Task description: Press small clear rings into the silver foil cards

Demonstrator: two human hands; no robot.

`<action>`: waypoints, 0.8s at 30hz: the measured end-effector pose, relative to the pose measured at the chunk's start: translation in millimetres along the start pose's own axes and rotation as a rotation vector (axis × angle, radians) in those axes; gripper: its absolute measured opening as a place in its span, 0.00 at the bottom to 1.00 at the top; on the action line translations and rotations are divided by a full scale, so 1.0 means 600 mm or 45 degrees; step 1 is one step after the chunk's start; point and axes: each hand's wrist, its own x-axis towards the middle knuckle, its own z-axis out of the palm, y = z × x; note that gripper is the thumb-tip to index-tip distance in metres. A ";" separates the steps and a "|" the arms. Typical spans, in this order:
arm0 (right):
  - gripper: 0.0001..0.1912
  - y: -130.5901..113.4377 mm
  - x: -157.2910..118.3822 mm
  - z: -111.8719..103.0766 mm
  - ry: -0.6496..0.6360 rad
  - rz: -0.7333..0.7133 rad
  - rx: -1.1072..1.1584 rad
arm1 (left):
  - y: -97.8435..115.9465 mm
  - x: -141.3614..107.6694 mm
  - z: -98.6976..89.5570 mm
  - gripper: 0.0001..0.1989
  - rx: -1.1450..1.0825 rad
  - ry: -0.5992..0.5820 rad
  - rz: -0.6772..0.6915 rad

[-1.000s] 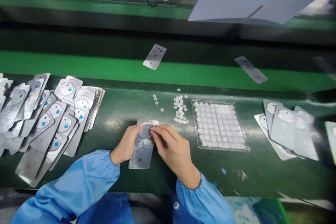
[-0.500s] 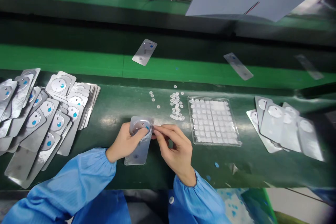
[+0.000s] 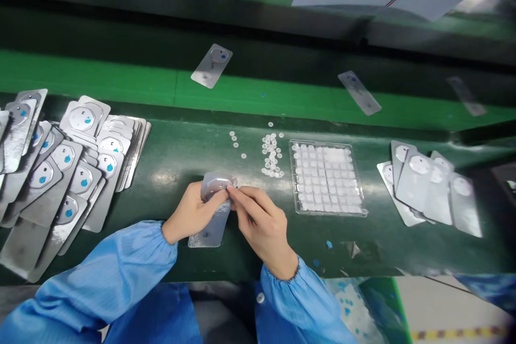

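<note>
L hand (image 3: 186,216) pinches the strip (image 3: 212,209) by its near edge, flat on the bench (image 3: 181,161), w/ thumb on the round dome. R hand (image 3: 258,220) fingertips nip a small bit at the dome rim; what it is cannot be told. Strip looks light, thin, bendy, likely slippery; grip by edges, not dome. Counted: 1 strip in hand, 1 tray (image 3: 327,178), 3 strips on belt (image 3: 282,99). Stacks L (image 3: 68,172) and R (image 3: 431,185) approx. uncountable.
</note>
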 end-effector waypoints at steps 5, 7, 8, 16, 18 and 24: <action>0.15 -0.002 0.007 -0.006 -0.012 -0.024 -0.046 | -0.001 -0.002 -0.002 0.12 -0.076 -0.027 -0.043; 0.13 -0.002 0.009 -0.006 -0.008 -0.021 -0.045 | -0.004 -0.003 -0.003 0.13 -0.102 -0.017 -0.066; 0.13 -0.003 0.010 -0.006 -0.006 -0.017 -0.043 | -0.006 -0.003 -0.003 0.13 -0.106 0.000 -0.078; 0.08 -0.007 0.017 -0.008 -0.026 -0.010 -0.043 | -0.007 -0.004 -0.004 0.15 -0.059 0.058 -0.136; 0.07 -0.006 0.018 -0.006 -0.034 -0.009 -0.041 | -0.006 -0.005 -0.003 0.16 -0.064 0.064 -0.152; 0.07 -0.003 0.010 0.007 0.050 -0.024 0.024 | -0.005 -0.002 -0.004 0.15 -0.178 0.184 -0.245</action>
